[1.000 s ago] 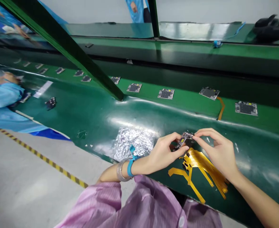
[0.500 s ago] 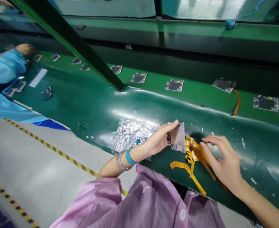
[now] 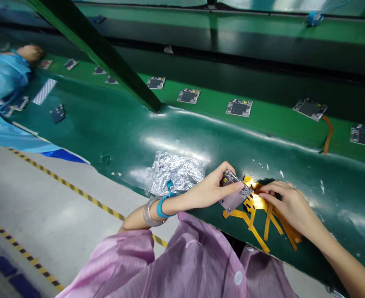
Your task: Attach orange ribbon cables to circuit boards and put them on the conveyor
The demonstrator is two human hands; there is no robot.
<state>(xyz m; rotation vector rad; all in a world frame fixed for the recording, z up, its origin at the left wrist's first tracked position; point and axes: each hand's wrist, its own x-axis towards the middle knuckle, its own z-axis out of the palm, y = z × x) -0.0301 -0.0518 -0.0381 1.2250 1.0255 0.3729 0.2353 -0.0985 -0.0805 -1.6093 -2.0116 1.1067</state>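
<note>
Circuit board (image 3: 233,200) is sitting in your left grip (image 3: 217,188), thumb lying across its face. Your right grip (image 3: 289,203) is just beside it, fingertips at the orange flex cables (image 3: 258,203), but honestly can't tell if it's pinching one. Crinkly silver sheet (image 3: 179,170) is on the table (image 3: 107,132), left of your left grip.

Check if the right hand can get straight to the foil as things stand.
Probably not: the left hand, gripping a board, sits between the right hand and the foil.
</note>
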